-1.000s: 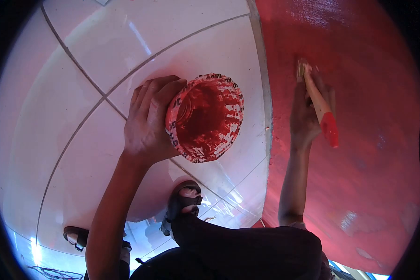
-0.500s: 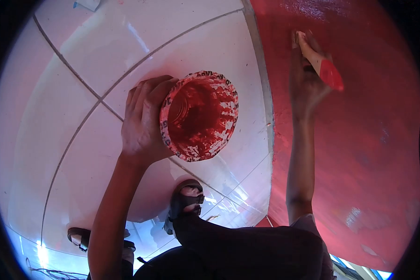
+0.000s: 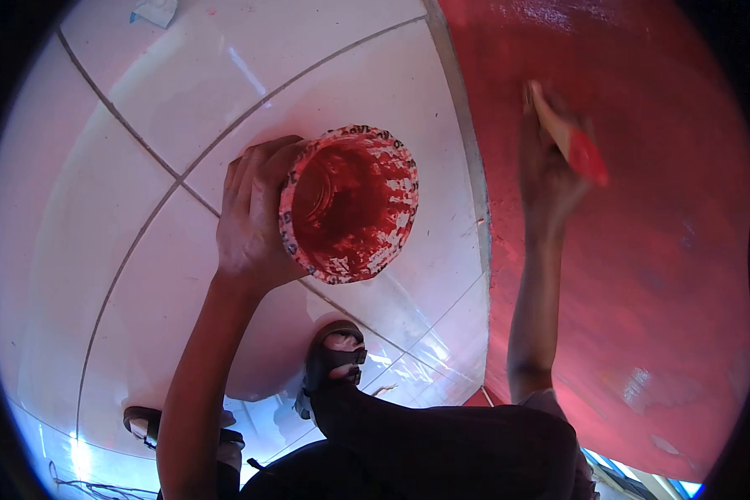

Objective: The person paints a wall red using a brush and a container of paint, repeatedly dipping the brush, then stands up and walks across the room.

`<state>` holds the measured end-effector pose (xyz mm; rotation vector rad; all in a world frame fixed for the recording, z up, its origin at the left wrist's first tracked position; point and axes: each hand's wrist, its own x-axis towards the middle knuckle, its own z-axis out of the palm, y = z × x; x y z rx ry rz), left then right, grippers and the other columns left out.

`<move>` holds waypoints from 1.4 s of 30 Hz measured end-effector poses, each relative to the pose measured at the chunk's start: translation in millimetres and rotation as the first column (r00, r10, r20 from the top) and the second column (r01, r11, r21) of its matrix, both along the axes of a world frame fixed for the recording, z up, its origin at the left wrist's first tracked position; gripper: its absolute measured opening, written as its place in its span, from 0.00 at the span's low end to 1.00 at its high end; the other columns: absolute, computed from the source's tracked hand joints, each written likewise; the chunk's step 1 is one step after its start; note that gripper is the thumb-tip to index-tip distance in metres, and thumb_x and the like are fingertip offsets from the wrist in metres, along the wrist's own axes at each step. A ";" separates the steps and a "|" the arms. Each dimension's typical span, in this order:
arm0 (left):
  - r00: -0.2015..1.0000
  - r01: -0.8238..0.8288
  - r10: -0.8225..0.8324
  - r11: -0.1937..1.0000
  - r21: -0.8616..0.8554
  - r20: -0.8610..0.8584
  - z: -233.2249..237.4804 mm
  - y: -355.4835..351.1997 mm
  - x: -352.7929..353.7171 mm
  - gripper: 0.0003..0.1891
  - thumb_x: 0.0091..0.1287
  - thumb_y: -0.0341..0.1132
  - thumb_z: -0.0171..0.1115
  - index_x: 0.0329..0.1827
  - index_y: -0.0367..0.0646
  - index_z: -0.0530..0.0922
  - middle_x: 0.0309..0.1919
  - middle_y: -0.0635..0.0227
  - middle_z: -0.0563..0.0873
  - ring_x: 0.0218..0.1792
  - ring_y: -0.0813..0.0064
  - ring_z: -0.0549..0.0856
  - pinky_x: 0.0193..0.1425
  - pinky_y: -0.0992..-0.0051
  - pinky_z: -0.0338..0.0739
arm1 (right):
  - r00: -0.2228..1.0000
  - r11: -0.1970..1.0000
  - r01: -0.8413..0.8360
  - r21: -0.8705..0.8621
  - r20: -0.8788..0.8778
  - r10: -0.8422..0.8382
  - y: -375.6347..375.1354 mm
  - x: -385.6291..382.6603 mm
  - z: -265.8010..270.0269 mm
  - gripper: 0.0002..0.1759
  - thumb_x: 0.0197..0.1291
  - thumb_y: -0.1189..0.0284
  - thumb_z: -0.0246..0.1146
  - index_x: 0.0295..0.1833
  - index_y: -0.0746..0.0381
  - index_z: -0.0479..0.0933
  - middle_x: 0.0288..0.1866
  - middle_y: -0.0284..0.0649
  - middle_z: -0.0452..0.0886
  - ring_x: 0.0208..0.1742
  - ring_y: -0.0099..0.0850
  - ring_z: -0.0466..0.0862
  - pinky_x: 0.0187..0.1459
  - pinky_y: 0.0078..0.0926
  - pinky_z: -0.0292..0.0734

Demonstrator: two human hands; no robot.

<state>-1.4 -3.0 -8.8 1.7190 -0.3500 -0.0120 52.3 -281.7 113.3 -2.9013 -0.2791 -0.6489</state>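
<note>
My left hand [image 3: 258,217] is wrapped round the left side of a round container [image 3: 288,242], its open mouth facing me. Red paint coats the inside, with whitish patches, and dark lettering runs along the rim. On the right, my right hand [image 3: 550,167] grips a paintbrush [image 3: 557,125] with a pale wooden handle and a red-covered end. The hand is close against the red wall [image 3: 642,275] and is slightly blurred; whether the bristles touch the wall is hard to tell.
Pale floor tiles [image 3: 142,250] spread below and to the left, meeting the wall along a grey edge. My sandalled feet [image 3: 337,354] stand at the bottom. A scrap [image 3: 154,12] lies at the top left, and thin wires [image 3: 100,487] at the bottom left.
My right hand and the brush have moved down the picture along the wall. The container in my left hand has shifted slightly to the left.
</note>
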 end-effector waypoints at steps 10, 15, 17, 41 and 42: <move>1.000 -0.017 0.016 1.000 -0.026 -0.024 1.2 0.7 -0.3 0.46 0.39 0.37 0.81 0.64 0.41 0.66 0.54 0.54 0.79 0.53 0.52 0.80 0.57 0.57 0.71 | 0.992 0.986 0.093 -0.138 -0.066 -0.103 3.2 -22.1 6.5 0.20 0.50 0.85 0.69 0.51 0.61 0.85 0.36 0.36 0.85 0.29 0.27 0.80 0.30 0.23 0.77; 1.000 -0.007 0.006 1.000 -0.017 -0.011 0.3 0.1 -1.6 0.46 0.40 0.36 0.80 0.64 0.41 0.65 0.54 0.53 0.79 0.53 0.51 0.80 0.57 0.56 0.71 | 0.997 0.997 -0.007 -0.073 -0.072 0.002 13.9 -29.6 14.4 0.19 0.51 0.86 0.67 0.51 0.61 0.85 0.36 0.35 0.84 0.34 0.30 0.83 0.35 0.25 0.79; 1.000 -0.010 0.010 1.000 0.003 0.006 -0.9 -0.1 -2.7 0.46 0.40 0.36 0.80 0.65 0.41 0.65 0.55 0.53 0.78 0.53 0.51 0.79 0.57 0.56 0.71 | 0.989 0.985 -0.136 -0.110 -0.070 0.129 10.4 -17.5 0.1 0.18 0.52 0.85 0.67 0.50 0.61 0.85 0.37 0.34 0.85 0.34 0.30 0.82 0.37 0.26 0.80; 0.998 0.021 -0.026 0.996 0.083 0.062 4.3 1.6 1.2 0.45 0.40 0.36 0.81 0.63 0.41 0.66 0.54 0.53 0.78 0.54 0.51 0.79 0.58 0.55 0.71 | 0.914 0.965 0.178 -0.192 0.395 -0.091 27.8 -6.2 58.5 0.14 0.58 0.80 0.66 0.50 0.59 0.83 0.37 0.35 0.83 0.32 0.31 0.78 0.33 0.30 0.75; 0.997 0.022 -0.029 0.996 0.092 0.073 5.3 2.0 0.8 0.44 0.40 0.36 0.81 0.63 0.41 0.66 0.54 0.53 0.78 0.54 0.51 0.79 0.58 0.55 0.71 | 0.950 0.979 0.074 -0.191 0.313 -0.011 27.4 -2.5 50.6 0.14 0.57 0.81 0.67 0.50 0.60 0.83 0.37 0.36 0.84 0.32 0.31 0.78 0.33 0.30 0.75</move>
